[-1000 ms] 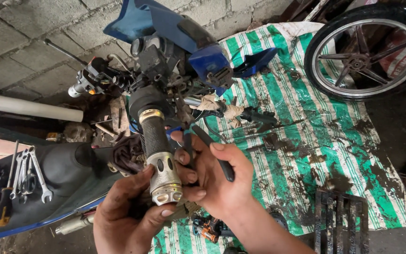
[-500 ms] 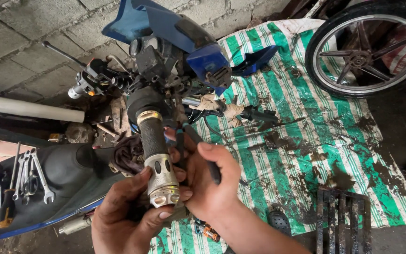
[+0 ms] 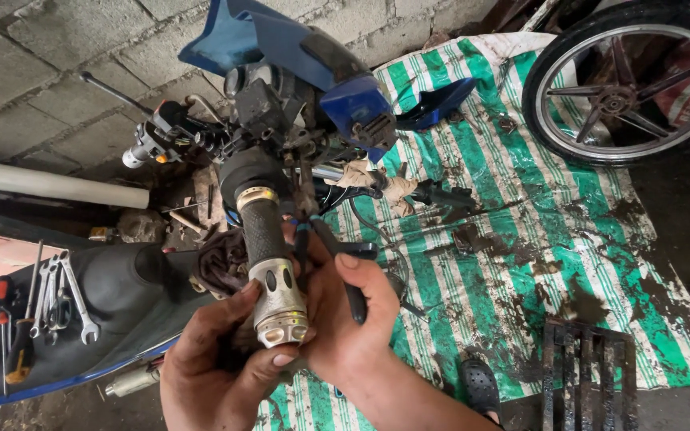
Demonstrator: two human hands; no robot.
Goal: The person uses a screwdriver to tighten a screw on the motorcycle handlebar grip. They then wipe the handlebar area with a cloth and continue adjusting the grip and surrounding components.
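Handlebar grip (image 3: 269, 255) runs lengthwise from the blue fairing (image 3: 345, 88) down toward the camera, its metal end cap clasped from beneath by the left hand (image 3: 221, 367), while the right hand (image 3: 345, 319), touching alongside, clenches a dark tool.
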